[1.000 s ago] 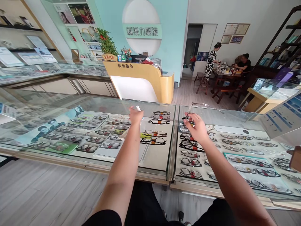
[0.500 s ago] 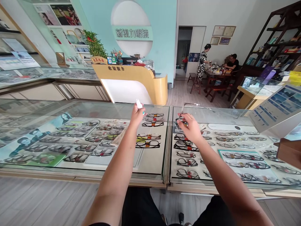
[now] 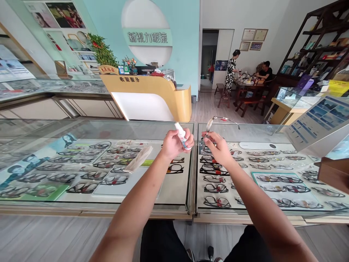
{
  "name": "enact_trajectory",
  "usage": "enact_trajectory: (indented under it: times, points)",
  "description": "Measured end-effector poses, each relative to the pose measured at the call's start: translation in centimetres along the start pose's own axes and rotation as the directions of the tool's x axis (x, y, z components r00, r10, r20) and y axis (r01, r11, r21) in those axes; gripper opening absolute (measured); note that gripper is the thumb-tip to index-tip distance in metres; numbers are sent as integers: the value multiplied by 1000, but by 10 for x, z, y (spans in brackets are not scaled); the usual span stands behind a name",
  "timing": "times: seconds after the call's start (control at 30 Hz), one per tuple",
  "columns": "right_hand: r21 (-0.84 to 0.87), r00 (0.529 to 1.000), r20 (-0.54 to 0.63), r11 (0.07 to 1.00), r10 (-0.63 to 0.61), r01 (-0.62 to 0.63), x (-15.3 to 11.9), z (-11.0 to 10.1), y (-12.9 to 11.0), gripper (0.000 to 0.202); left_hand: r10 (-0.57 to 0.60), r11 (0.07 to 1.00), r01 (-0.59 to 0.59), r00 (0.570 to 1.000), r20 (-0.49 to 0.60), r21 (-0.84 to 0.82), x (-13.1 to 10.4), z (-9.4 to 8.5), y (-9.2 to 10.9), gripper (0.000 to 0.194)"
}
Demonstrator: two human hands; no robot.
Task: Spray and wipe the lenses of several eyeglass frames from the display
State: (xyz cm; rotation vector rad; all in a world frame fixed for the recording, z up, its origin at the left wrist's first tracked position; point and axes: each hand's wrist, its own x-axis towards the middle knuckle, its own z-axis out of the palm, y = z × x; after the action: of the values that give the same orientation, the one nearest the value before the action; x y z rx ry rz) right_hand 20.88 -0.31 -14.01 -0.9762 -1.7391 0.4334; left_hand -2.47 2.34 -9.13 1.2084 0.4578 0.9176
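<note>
A small white spray bottle [image 3: 180, 134] is gripped in my left hand [image 3: 174, 145], its nozzle tilted up and to the left. My right hand [image 3: 218, 147] pinches a pair of eyeglasses [image 3: 209, 124] above the glass counter; one temple reaches out to the right and a lens stands on edge. The two hands are a short way apart, the bottle left of the glasses. A pale folded cloth [image 3: 138, 160] lies on the counter to the left of my left forearm.
Glass display counters [image 3: 174, 203] full of eyeglass frames span the front. At right stand a printed carton [image 3: 319, 123] and a brown box [image 3: 334, 174]. Beyond are a cashier desk [image 3: 147, 91] and two people near a wooden table [image 3: 247, 84].
My left hand has moved right, toward the glasses, and turned so that the bottle shows more fully. The glasses have tilted in my right hand, showing a lens. The cloth is now uncovered.
</note>
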Motion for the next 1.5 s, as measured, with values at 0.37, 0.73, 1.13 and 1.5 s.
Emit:
enact_trajectory:
  times: [0.37,0.73,1.13,1.5]
  points:
    - [253,979,202,964,34,-86,-2,-1,-13,50,132,989,-117,973,-188,89,16,-4,-21,79]
    - [300,948,317,948,5,-106,-5,2,-23,51,319,857,-111,882,-348,503,23,-13,-41,66]
    - [403,966,236,894,103,-194,0,0,-19,60,322,790,-126,918,-232,600,17,-6,-35,51]
    - [466,975,103,856,197,-223,4,-4,-15,61,258,688,-128,963,-75,714,15,-8,-41,50]
